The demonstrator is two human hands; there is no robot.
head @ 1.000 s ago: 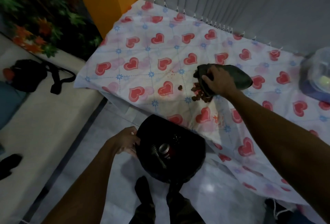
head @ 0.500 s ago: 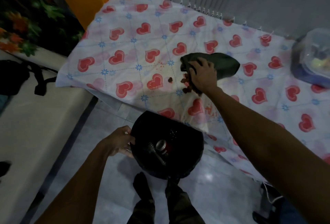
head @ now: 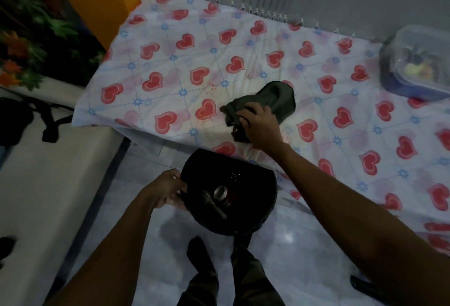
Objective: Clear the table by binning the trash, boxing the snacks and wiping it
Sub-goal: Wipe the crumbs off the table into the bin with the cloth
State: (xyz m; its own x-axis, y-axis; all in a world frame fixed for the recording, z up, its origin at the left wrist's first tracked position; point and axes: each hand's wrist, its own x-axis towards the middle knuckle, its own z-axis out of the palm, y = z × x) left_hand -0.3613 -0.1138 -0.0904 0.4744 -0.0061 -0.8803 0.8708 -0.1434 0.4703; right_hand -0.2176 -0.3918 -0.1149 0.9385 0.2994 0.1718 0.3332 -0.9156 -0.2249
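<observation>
My right hand point(head: 259, 124) presses a dark green cloth point(head: 275, 99) onto the heart-patterned tablecloth point(head: 170, 67), near the table's front edge. A small heap of brown crumbs point(head: 238, 134) lies under my fingers, at the cloth's near end. My left hand point(head: 168, 190) grips the rim of a black bin point(head: 246, 218) held just below the table edge. Inside the bin lie a drink can point(head: 220, 192) and other dark trash. Faint red stains point(head: 209, 91) mark the tablecloth left of the cloth.
A clear plastic box with snacks point(head: 418, 62) stands on a blue lid at the table's far right. A black bag point(head: 14, 120) lies on the white bench at left. An orange pillar and flowers fill the far left. My legs stand on pale floor tiles.
My right hand has dragged the cloth and crumbs toward the table's front edge, above the bin. The stray crumb left of the heap is no longer visible. My left hand keeps hold of the bin.
</observation>
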